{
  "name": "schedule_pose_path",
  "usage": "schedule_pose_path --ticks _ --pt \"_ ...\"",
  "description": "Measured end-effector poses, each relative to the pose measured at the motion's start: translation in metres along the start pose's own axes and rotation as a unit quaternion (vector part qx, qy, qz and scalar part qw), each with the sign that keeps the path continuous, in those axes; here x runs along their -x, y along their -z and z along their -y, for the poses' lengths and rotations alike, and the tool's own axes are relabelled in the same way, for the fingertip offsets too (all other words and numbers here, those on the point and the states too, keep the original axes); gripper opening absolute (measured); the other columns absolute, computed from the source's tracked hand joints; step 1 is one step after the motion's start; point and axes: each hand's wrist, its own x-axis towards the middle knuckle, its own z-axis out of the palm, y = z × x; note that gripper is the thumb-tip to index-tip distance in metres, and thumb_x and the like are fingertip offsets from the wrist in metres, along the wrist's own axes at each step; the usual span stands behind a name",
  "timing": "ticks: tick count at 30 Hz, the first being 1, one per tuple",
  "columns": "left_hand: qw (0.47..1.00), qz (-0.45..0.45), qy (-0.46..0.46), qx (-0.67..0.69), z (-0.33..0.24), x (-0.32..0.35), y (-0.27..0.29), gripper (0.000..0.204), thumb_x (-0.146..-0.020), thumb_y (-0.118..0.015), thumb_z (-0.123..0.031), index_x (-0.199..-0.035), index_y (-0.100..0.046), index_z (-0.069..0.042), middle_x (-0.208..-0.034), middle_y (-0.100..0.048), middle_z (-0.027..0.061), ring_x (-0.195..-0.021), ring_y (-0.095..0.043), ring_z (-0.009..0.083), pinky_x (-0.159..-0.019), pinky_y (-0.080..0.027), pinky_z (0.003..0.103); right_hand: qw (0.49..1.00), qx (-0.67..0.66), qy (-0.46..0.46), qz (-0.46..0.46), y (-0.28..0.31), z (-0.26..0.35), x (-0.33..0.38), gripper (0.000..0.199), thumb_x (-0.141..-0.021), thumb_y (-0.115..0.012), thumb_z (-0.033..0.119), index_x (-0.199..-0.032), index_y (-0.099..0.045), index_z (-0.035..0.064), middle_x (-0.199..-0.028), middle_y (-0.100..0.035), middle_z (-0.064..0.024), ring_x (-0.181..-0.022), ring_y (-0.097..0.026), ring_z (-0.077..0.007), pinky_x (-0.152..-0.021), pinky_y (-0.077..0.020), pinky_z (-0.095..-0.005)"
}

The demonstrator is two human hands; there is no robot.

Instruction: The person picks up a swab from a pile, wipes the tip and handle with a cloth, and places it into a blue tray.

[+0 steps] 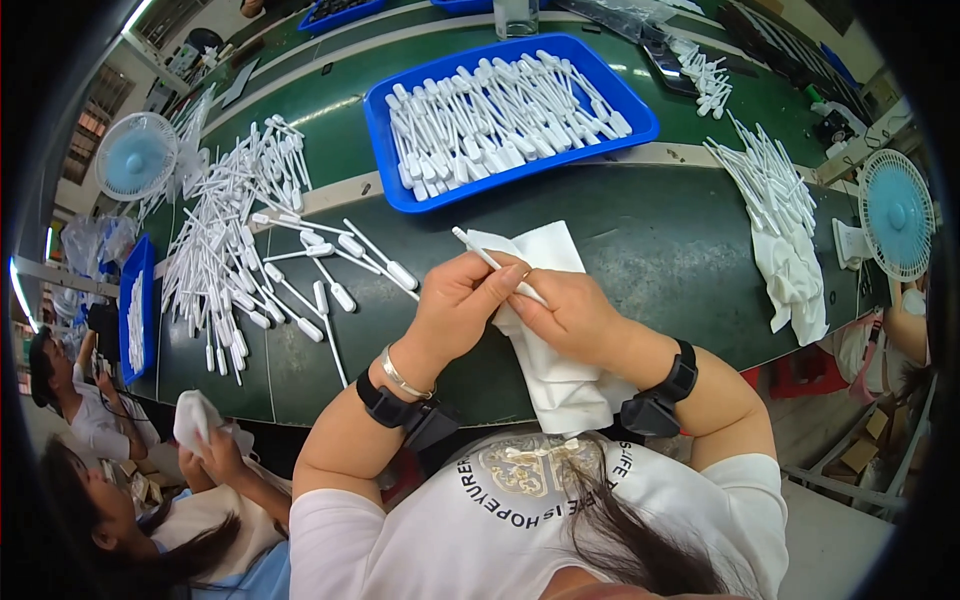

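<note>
A white plastic dropper pipette (478, 248) slants between my two hands, one end poking up past my left fingers. My left hand (458, 305) is closed in a pinch around its middle. Fingers of my right hand (575, 315) close on the lower part, so much of that end is hidden. Beneath the hands a folded white cloth (560, 385) lies over the table edge toward me; I cannot tell whether my right fingers also grip it. To the left of my hands, several loose pipettes (340, 295) are scattered beside a large heap of pipettes (215, 255).
Beyond my hands stands a blue tray (420, 203) full of pipettes in rows. At right, a bundle of pipettes (768, 185) rests on a crumpled cloth (793, 285). Fans (897, 215) stand at both sides. A co-worker (215, 455) at lower left holds a white cloth.
</note>
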Motion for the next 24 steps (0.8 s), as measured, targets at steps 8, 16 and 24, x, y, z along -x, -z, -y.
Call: schedule_pose_path --ticks 8,16,24 --pt "0.97 -0.083 -0.019 0.226 -0.005 0.003 0.004 0.015 -0.086 -0.054 -0.015 -0.084 -0.058 -0.001 -0.06 -0.051 0.0011 -0.047 -0.045 0.0067 -0.043 -0.035 0.018 0.981 -0.171 -0.043 0.084 0.019 0.006 -0.002 0.023 -0.087 -0.05 0.026 -0.086 -0.055 0.0039 -0.071 -0.056 -0.0061 -0.063 -0.052 -0.015 -0.06 -0.0428 -0.0284" --pt "0.949 -0.159 -0.061 0.266 -0.004 -0.004 0.024 0.014 -0.086 -0.055 -0.014 -0.081 -0.057 -0.001 -0.059 -0.052 0.0035 -0.044 -0.045 0.009 -0.041 -0.036 0.019 0.939 -0.317 -0.135 0.01 0.022 -0.008 0.0 0.023 -0.088 -0.048 0.025 -0.089 -0.053 0.0025 -0.075 -0.056 -0.0078 -0.068 -0.054 -0.0121 -0.061 -0.043 -0.0274" --pt "0.975 -0.118 0.027 0.186 0.003 0.001 -0.012 0.011 -0.085 -0.056 -0.012 -0.08 -0.057 -0.001 -0.058 -0.052 0.0033 -0.043 -0.046 0.0086 -0.04 -0.038 0.019 0.998 -0.055 -0.025 0.033 -0.003 -0.002 -0.003 0.026 -0.091 -0.044 0.027 -0.092 -0.053 0.0031 -0.077 -0.056 -0.0048 -0.07 -0.053 -0.0098 -0.063 -0.0426 -0.0273"
